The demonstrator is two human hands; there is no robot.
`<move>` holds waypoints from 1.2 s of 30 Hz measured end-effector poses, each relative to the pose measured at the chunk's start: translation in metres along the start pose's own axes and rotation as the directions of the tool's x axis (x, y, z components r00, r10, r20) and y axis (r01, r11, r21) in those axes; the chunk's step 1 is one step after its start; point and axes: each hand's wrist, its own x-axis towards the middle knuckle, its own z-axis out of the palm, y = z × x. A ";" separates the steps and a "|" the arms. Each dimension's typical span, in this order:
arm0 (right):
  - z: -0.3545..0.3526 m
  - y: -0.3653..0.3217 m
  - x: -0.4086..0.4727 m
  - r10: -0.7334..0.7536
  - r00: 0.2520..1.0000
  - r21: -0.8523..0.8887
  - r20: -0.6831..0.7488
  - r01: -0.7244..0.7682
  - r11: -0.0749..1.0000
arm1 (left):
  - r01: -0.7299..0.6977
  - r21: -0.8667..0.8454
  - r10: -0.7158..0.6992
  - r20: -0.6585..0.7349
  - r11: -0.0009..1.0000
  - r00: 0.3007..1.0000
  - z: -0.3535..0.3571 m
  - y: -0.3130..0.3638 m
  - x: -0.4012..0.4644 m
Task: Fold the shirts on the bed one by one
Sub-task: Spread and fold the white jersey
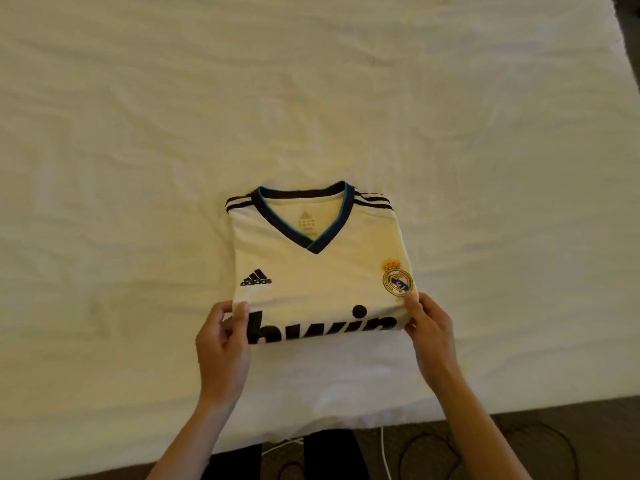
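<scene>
A white football shirt (318, 271) lies folded into a neat rectangle in the middle of the bed, front up. It has a dark V-neck collar, black shoulder stripes, a black logo at left, a round crest at right and large black letters along its near edge. My left hand (223, 348) grips the near left corner, thumb on top. My right hand (429, 330) grips the near right corner just below the crest.
The bed (138, 133) wears a wrinkled white sheet and fills most of the view. Its near edge runs along the bottom, above brown carpet (554, 434) with a white cable (382, 452) and dark cables. The bed's right edge shows at top right.
</scene>
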 end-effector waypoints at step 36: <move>0.067 -0.062 0.102 0.092 0.993 -0.213 -0.080 -0.107 0.971 | 0.201 0.187 -0.191 -0.068 0.962 0.979 0.047 0.025 0.131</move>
